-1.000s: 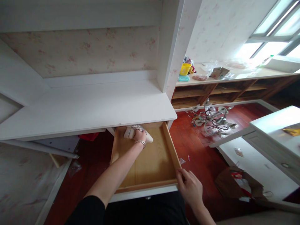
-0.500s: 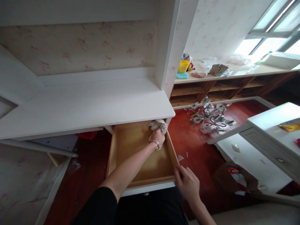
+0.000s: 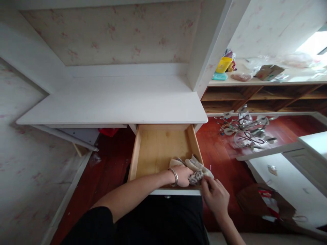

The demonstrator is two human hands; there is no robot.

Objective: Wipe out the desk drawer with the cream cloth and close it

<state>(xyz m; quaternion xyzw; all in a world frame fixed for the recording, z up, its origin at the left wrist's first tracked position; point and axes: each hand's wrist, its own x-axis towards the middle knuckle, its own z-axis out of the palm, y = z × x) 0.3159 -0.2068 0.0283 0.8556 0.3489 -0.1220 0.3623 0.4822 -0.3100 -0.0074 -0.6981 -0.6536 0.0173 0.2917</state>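
Observation:
An open wooden drawer (image 3: 158, 146) sticks out from under a white desk top (image 3: 114, 102). My left hand (image 3: 182, 175), with a metal bangle on the wrist, grips a patterned beige cloth (image 3: 195, 168) at the drawer's near right corner. Just to its right, my right hand (image 3: 216, 197) rests at the drawer's front right corner, with its fingertips touching the cloth's edge. The drawer's bottom shows bare wood.
A chandelier (image 3: 244, 131) lies on the red wood floor to the right. A low wooden shelf (image 3: 255, 98) behind it carries a yellow cup (image 3: 223, 64), a cardboard box and plastic bags. A brown paper bag (image 3: 263, 204) and white furniture panels lie at the right.
My left hand swept the cloth from the drawer's far left corner to the far right, then back to the near right corner. My right hand stayed at the drawer's front corner. The camera shifted.

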